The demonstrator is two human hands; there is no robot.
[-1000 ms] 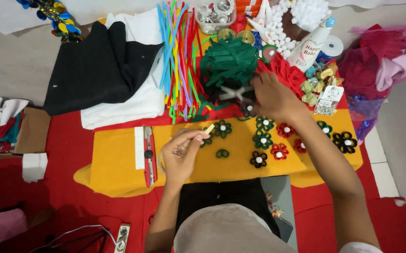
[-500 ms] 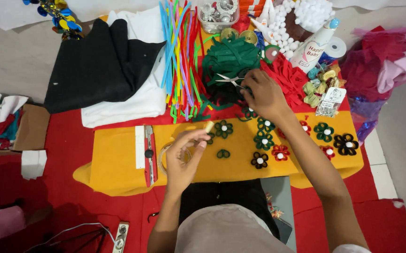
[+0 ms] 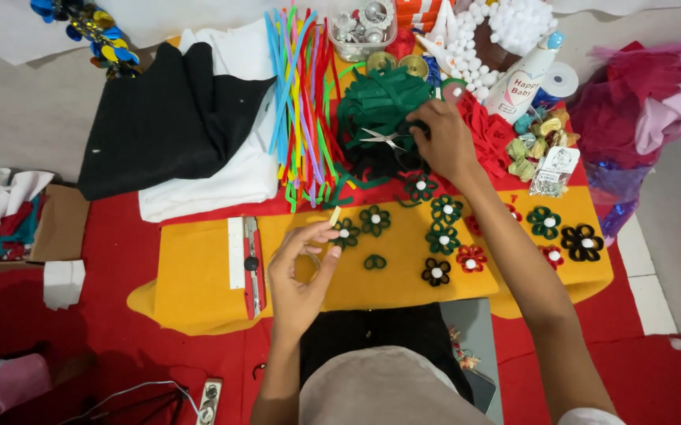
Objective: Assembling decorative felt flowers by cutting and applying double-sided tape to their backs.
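Scissors (image 3: 385, 139) lie on the green felt heap (image 3: 380, 98), beyond the yellow felt sheet (image 3: 199, 275); right hand (image 3: 444, 142) closes on their handles. Left hand (image 3: 302, 271) above the sheet pinches a small pale stick (image 3: 334, 216).

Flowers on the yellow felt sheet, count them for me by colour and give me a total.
Green flowers: 7, one lying just off the yellow felt
Red flowers: 3, one partly behind the right forearm
Black flowers: 2
Total: 12 in view
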